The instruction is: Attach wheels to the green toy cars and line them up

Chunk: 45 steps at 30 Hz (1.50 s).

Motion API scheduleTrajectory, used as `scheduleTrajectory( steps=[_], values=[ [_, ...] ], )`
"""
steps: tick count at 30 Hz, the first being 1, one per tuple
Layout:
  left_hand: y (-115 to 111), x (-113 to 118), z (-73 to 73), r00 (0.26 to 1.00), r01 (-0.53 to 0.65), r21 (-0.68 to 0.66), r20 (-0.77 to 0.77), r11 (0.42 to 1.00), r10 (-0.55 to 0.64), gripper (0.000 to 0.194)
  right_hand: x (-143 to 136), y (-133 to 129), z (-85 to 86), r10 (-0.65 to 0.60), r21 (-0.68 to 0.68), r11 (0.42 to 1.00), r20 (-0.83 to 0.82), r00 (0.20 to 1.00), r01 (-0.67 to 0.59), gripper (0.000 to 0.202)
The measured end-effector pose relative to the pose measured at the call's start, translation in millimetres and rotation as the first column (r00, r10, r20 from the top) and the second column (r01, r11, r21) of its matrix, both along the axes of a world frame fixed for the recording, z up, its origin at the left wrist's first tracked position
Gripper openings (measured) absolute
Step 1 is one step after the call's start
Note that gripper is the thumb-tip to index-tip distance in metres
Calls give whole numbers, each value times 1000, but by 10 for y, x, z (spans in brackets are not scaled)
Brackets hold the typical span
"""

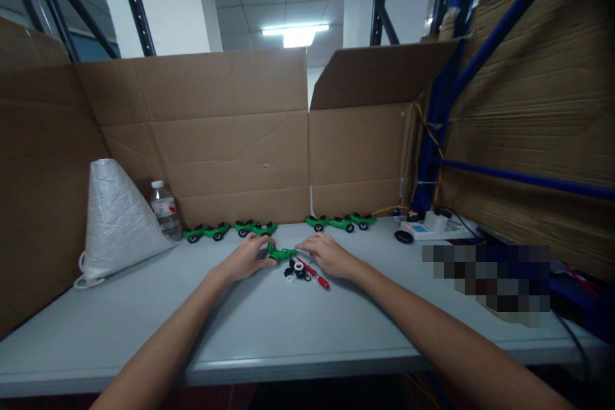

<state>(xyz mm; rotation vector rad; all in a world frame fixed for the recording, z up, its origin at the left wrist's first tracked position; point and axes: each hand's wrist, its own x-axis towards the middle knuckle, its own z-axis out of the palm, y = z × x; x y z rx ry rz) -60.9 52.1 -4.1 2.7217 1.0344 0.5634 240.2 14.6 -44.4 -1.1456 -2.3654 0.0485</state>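
Note:
Between my hands, a green toy car body (283, 254) without wheels rests at the middle of the table. My left hand (247, 257) grips its left end between thumb and fingers. At its right tip are the fingers of my right hand (325, 254), bent close together; whether they hold anything is too small to tell. Just in front of the body lies a small pile of black and white wheel parts (297, 270). A red screwdriver (319, 278) lies slanted beside the pile, its handle toward me.
Several green toy cars (254, 229) line the back of the grey table (259, 333), before a cardboard wall (230, 160). At left stand a silvery bag (118, 224) and a water bottle (166, 210). A black disc (404, 237), a power strip (439, 229) and a blurred-out patch are at right.

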Motion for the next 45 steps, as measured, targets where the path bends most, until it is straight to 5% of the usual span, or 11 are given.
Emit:
scheduleTrajectory(
  steps=[7,13,20,29,45],
  values=[
    [10,40,-57,1000,-20,103,-9,994,21,50,-49,-26,26,24,10,1000,-46,999,-24,54],
    [19,33,-98,999,-50,52,3,997,50,55,-36,25,-32,13,12,1000,-66,998,-12,48],
    [8,-13,-84,995,-93,49,37,994,91,57,-61,-106,84,-4,6,1000,-95,995,5,18],
    [-25,24,-40,996,-74,4,52,997,74,57,-139,-225,180,114,-17,993,-57,992,-115,35],
    [-16,34,-61,999,-51,48,-10,998,51,60,-150,-183,135,147,-2,989,-67,987,-147,11]
  ],
)
